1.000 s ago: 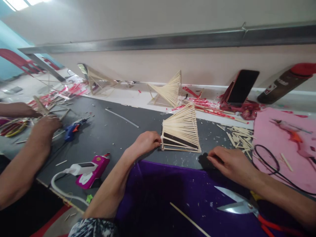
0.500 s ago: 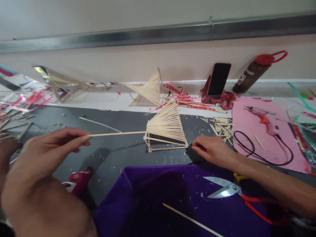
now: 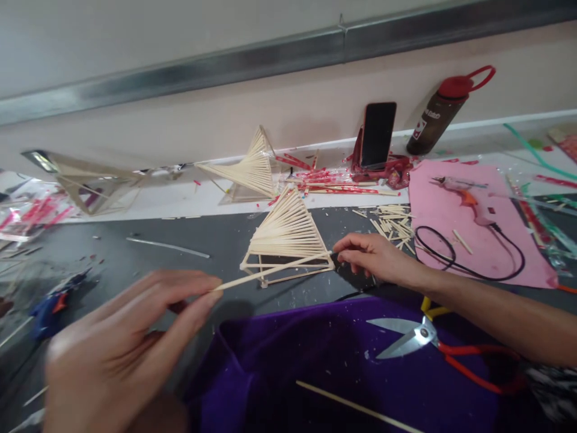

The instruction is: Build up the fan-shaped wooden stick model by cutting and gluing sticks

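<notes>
My left hand [image 3: 135,331] pinches one end of a thin wooden stick [image 3: 261,275] between thumb and fingertips. The stick slants up to the right across the front of a small stick model [image 3: 286,225], a frame with a fan of closely set sticks. At the model's front right corner, the fingers of my right hand [image 3: 376,260] are closed at the stick's far tip. Cut-off stick pieces [image 3: 394,224] lie beyond that hand. Open scissors [image 3: 421,337] with red and yellow handles rest on purple cloth [image 3: 333,361], with another stick [image 3: 356,407].
Behind stands a similar stick model [image 3: 252,165], near red wrappers [image 3: 324,180], a propped phone [image 3: 378,135] and a bottle [image 3: 437,114]. A glue gun [image 3: 469,198] with a black cord lies on a pink sheet [image 3: 509,258]. A blue glue gun [image 3: 47,313] is at left.
My left hand has moved right and nearer the model. The stick, which pointed at the model's left corner, now crosses its front to my right hand. The view has shifted.
</notes>
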